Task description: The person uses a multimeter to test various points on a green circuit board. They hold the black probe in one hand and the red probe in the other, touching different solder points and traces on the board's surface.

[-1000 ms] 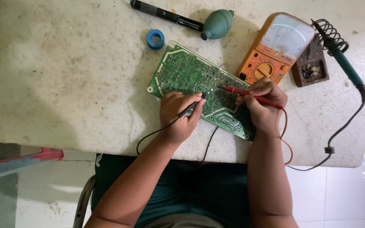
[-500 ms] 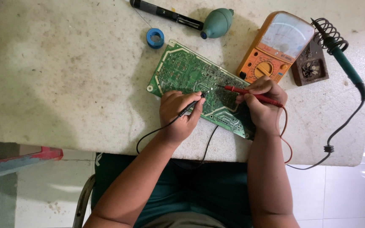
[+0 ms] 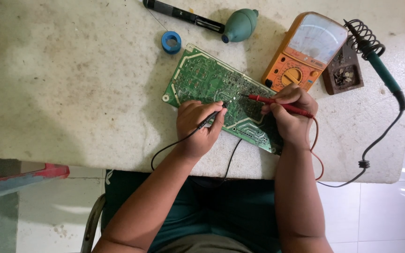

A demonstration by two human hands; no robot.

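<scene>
Since the earlier frames almost nothing has shifted: both hands have stayed on the board, the probe tips only nudging slightly across it.

The pale, stained worktable fills most of the view, and the person sits at its near edge. On it, tilted, lies the green circuit board, solder side up. Just beyond its far right end rests the orange analog multimeter, and to the right of that a small brown stand beside the green-handled soldering iron, whose black cord loops down over the table edge. At the far edge lie a black desoldering pump and a teal rubber blower bulb, touching end to end, with a small blue solder reel near the board's far corner.

The left hand is curled around the black probe, tip pressed on the board's middle. The right hand pinches the red probe, tip touching the board close by, the two tips near but apart.
</scene>
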